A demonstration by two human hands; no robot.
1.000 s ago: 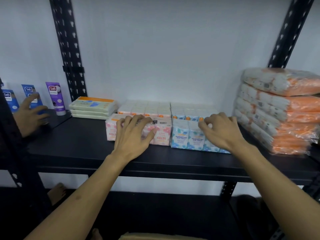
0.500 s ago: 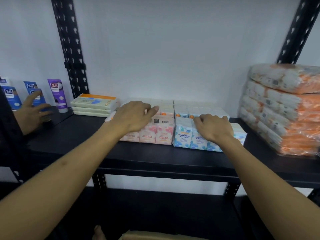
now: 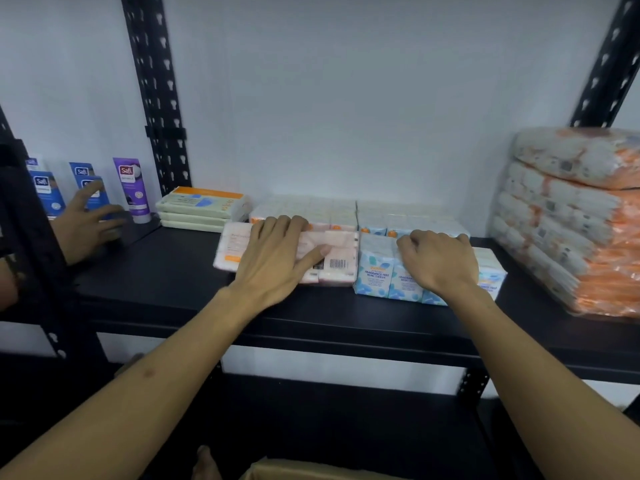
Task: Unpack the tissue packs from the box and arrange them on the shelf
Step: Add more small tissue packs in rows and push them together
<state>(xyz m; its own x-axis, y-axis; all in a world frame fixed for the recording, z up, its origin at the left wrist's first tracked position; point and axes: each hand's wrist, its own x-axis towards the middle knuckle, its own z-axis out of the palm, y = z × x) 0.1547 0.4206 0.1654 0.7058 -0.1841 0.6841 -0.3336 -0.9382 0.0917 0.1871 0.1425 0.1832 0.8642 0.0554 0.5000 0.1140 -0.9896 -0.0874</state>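
The left hand [image 3: 277, 261] lay flat and spread on the pink tissue pack [image 3: 332, 254], pressing it down without gripping it, the thumb stretched toward the barcode. The right hand [image 3: 438, 259] was loosely curled, knuckles up, fingers hooked over the top of the blue tissue pack [image 3: 375, 268]; whether it truly clasped the wrapper could not be told. Both packs stood side by side, touching, near the front of the black shelf [image 3: 166, 271], with a back row of matching packs [image 3: 346, 211] just behind them.

The likely trouble was at the front edge. The blue pack sat close to it, and a careless pull or sideways nudge could tip it off the shelf. A push backward that was too firm would probably shove the rear row out of line. The soft wrappers could also crumple under a flat palm.

Counted, there were two front packs, one pink and one blue, each a bundle of several small packets. The back row was too blurred to count. To the left lay three flat wipe packs [image 3: 201, 209] in a stack, and beyond them one purple tube [image 3: 133, 188] and several blue tubes [image 3: 46, 192], where another person's hand [image 3: 86, 226] reached, open. At the right stood a stack of orange-and-white bundles [image 3: 571, 230], about five high. The top of a cardboard box [image 3: 311, 471] showed below.
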